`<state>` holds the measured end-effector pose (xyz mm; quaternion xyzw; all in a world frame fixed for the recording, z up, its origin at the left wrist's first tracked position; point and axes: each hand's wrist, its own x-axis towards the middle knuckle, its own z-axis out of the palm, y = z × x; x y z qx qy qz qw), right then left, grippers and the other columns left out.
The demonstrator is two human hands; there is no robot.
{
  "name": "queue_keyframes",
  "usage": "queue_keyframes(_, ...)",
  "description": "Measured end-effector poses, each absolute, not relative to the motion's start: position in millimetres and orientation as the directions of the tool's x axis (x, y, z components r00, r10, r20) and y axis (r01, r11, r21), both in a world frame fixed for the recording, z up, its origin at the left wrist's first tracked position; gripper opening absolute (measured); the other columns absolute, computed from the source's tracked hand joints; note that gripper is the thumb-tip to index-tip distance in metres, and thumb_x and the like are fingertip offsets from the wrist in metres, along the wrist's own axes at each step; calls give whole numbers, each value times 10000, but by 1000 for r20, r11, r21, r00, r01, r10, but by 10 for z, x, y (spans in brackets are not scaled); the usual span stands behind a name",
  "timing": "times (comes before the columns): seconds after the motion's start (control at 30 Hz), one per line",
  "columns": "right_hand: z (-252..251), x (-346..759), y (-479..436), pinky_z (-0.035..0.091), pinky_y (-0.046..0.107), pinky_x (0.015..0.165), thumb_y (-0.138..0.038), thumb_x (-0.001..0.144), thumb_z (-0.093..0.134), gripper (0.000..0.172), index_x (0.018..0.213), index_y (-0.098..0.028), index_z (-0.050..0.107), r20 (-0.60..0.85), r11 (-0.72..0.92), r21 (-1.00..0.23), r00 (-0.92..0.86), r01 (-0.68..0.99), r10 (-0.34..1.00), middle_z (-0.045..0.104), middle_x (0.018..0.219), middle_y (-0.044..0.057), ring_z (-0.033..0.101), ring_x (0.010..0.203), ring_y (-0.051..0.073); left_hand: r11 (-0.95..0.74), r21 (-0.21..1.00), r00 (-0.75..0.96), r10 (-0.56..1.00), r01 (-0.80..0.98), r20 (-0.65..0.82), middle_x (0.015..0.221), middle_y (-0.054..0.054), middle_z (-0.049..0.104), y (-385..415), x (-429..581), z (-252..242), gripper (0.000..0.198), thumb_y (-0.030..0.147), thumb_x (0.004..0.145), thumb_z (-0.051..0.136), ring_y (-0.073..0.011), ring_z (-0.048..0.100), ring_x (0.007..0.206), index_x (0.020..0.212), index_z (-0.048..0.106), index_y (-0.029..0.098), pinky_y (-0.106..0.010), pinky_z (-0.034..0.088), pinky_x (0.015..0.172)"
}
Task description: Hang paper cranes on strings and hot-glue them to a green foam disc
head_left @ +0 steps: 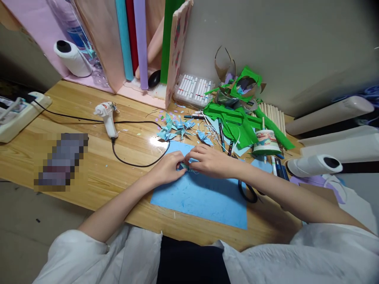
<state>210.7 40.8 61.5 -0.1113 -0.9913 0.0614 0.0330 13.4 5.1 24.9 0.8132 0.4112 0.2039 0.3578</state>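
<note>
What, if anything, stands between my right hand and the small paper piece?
Nothing visible: your right hand is right at the small paper piece over the blue sheet, with your left hand opposite. The black cord lies clear, farther left.

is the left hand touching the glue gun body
Apart. The head view plainly shows a stretch of tabletop between the left hand and the glue gun body.

Glossy wood table [100,183], matt paper [201,201]

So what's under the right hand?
Under the right hand there's the blue sheet, with something thin and pale peeking out. What the hand covers can't be seen.
</note>
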Motion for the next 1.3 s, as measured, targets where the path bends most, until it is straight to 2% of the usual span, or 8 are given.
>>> queue_keyframes(0.17, 628, 2060, 412, 366, 376, 841, -172, 871, 504, 150, 814, -160, 641, 24, 976, -117, -982, 185, 189, 596, 987, 78, 453, 924, 207, -424, 748, 580, 812, 510, 64, 712, 13, 506, 39, 131, 253, 86, 136, 725, 554, -105, 465, 642, 798, 592, 160, -214, 365, 609)
queue_keyframes(0.4, 569, 2041, 407, 374, 374, 795, -95, 852, 465, 195, 810, -162, 643, 35, 983, -119, -988, 143, 148, 600, 969, 84, 458, 889, 212, -422, 759, 597, 800, 496, 54, 771, -17, 552, 27, 113, 229, 95, 125, 718, 539, -113, 500, 683, 799, 588, 141, -220, 387, 646)
queue_keyframes(0.83, 467, 2053, 438, 387, 365, 771, -112, 893, 422, 235, 803, -160, 634, 112, 999, -43, -993, 34, 39, 623, 914, 68, 498, 857, 204, -433, 722, 597, 801, 540, 34, 800, -37, 573, 8, 113, 181, 118, 185, 735, 553, -130, 525, 714, 827, 606, 135, -232, 409, 671)
queue_keyframes(1.0, 478, 2059, 445, 400, 368, 758, -110, 896, 414, 239, 843, -166, 640, 103, 999, -31, -994, 21, 25, 625, 926, 79, 508, 860, 204, -428, 724, 594, 804, 540, 32, 795, -42, 574, 12, 115, 169, 108, 197, 736, 567, -137, 530, 720, 817, 612, 140, -239, 416, 679)
queue_keyframes(1.3, 550, 2051, 445, 406, 361, 721, -127, 903, 422, 257, 783, -175, 645, 92, 997, -65, -995, 44, 50, 631, 916, 74, 512, 848, 199, -417, 731, 583, 812, 541, 31, 794, -35, 579, 10, 112, 197, 115, 163, 733, 561, -132, 532, 726, 828, 623, 148, -236, 418, 673)
